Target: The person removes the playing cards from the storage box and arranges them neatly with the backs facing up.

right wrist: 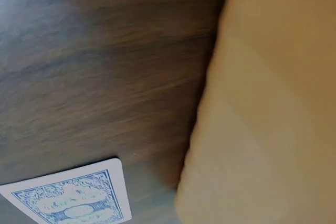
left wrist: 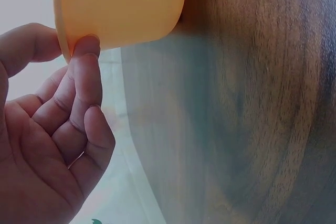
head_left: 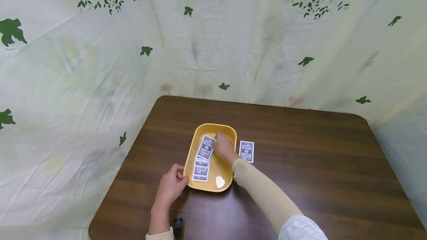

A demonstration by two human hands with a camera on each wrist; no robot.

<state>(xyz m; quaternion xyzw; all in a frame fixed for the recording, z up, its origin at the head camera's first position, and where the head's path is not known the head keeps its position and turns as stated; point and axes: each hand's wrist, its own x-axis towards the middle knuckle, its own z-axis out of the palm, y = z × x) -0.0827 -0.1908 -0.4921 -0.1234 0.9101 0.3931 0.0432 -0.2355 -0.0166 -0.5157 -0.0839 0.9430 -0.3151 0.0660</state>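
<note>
A yellow tray (head_left: 224, 169) stands on the table, with several blue-backed playing cards (head_left: 201, 170) overlapping in a row along its left side. My left hand (head_left: 171, 184) pinches the tray's rim at the near left corner; the left wrist view has the thumb on one side of the rim and fingertips (left wrist: 86, 45) on the other. Reaching over the tray's right side, my right hand (head_left: 225, 147) pinches the top right corner of the uppermost playing card (head_left: 206, 147). The right wrist view does not show this hand. One more face-down card (head_left: 246, 152) lies right of the tray.
The brown wooden table (head_left: 317, 166) extends widely to the right of the tray. A small black object (head_left: 178, 227) is beside my left wrist. Pale cloth (head_left: 213, 55) with a leaf pattern hangs behind the table and along its left side.
</note>
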